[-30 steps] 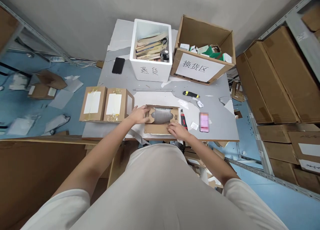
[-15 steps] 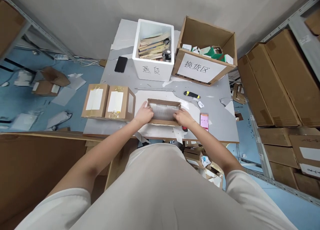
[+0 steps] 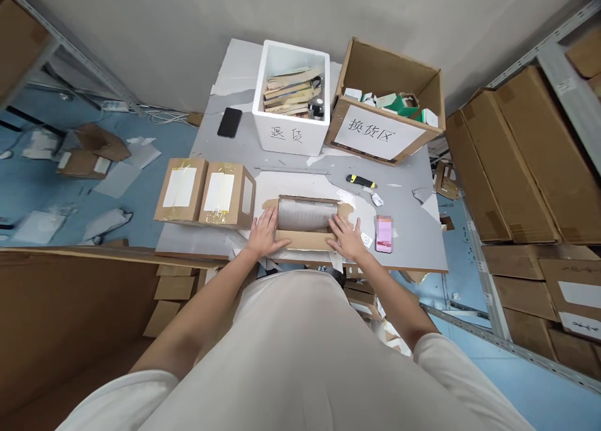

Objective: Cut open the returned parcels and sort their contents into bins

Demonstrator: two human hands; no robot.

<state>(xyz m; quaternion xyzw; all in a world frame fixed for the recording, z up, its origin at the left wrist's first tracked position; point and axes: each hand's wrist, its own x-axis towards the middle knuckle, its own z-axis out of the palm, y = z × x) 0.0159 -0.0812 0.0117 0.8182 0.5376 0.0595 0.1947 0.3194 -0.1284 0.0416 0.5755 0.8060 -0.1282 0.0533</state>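
Note:
An open cardboard box (image 3: pixel 307 240) lies near the table's front edge, its side flaps and front flap folded outward. Inside it rests a grey, wrapped roll-like item (image 3: pixel 306 216). My left hand (image 3: pixel 263 234) is spread on the box's left flap, thumb reaching to the front flap. On the right flap my right hand (image 3: pixel 346 236) lies with fingers apart, its thumb at the front flap. Neither hand grips anything.
Two taped boxes (image 3: pixel 226 196) stand at the left. Behind are a white foam bin (image 3: pixel 291 134) and a large labelled carton (image 3: pixel 385 134). A black phone (image 3: pixel 230 122), a yellow-black cutter (image 3: pixel 361 181) and a pink-screened phone (image 3: pixel 384 233) lie on the table (image 3: pixel 413 231).
Both hands have moved from gripping the box's ends to lying spread on its flaps. The side flaps and front flap now lie folded outward.

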